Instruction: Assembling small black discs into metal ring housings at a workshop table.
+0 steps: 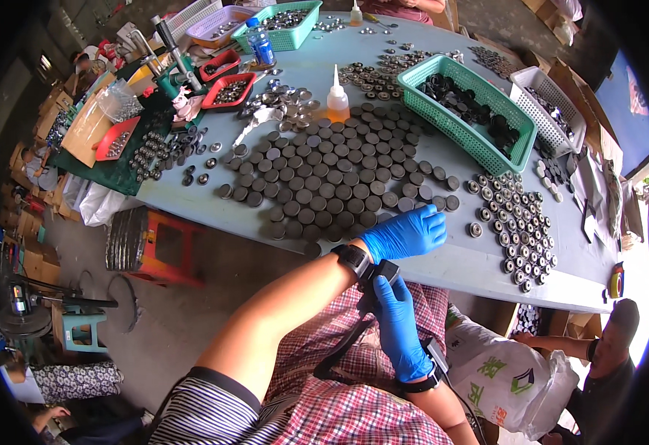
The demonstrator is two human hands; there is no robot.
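My left hand (407, 233), in a blue glove, reaches over the table's near edge, beside many dark round discs (335, 174). Its fingers are curled together, and whatever lies inside them, if anything, is hidden. A black strap with a watch-like case (353, 259) circles that wrist. Below it, my right hand (401, 330), also blue-gloved, points upward in front of my lap. Its thumb and fingers close on a small black block-shaped device (386, 271) beside the left wrist. Another strapped device (436, 360) with a cable sits on my right wrist.
Ring-shaped metal parts (514, 230) lie to the right. A green basket (464, 137) of dark parts and a white basket (551, 104) stand behind. A glue bottle (337, 100) stands past the discs. At left are a hand press (176, 63) and red trays (228, 90). Another person (614, 356) is at lower right.
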